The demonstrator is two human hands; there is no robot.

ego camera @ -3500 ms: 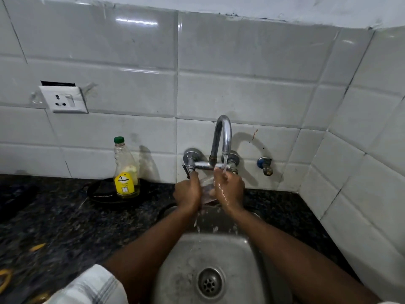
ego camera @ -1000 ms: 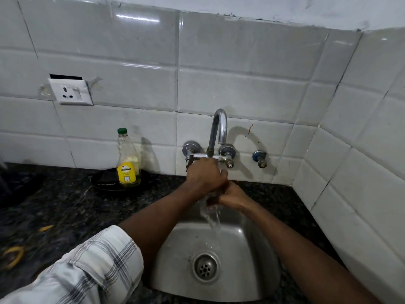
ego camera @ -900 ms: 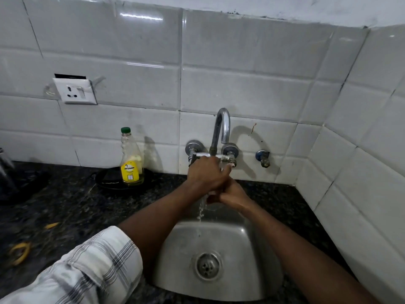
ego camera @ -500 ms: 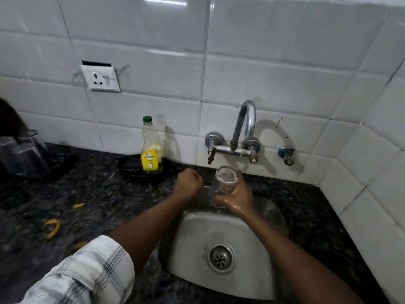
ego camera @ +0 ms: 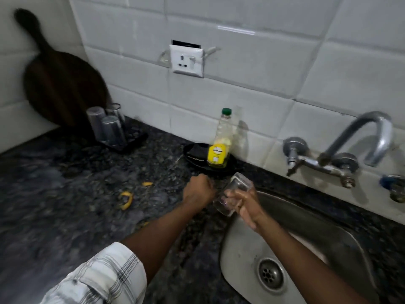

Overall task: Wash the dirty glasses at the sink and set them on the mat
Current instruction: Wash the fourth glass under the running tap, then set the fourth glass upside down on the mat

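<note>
The right hand (ego camera: 245, 205) has its fingers wrapped around a clear glass (ego camera: 233, 195), gripping it by the side wall. The glass is tilted, with one end pointing up toward the wall. It is held in the air above the left rim of the sink (ego camera: 241, 244), clear of the basin. The left hand (ego camera: 198, 190) is curled into a closed fist just beside the glass; nothing is visible in it.

No water is seen running from the tap (ego camera: 372, 139). The soap bottle (ego camera: 219, 142) stands on a dark dish (ego camera: 197, 153) behind the hands.

Further left on the counter (ego camera: 76, 194), a dark mat (ego camera: 131, 142) carries three glasses (ego camera: 107, 127), standing close together near a dark board (ego camera: 63, 88) that leans on the wall.

Status, as a judgement: three glasses are already placed. The held glass appears washed and has yet to be set on the mat, which lies well apart to the left. No other dirty glasses are visible.
</note>
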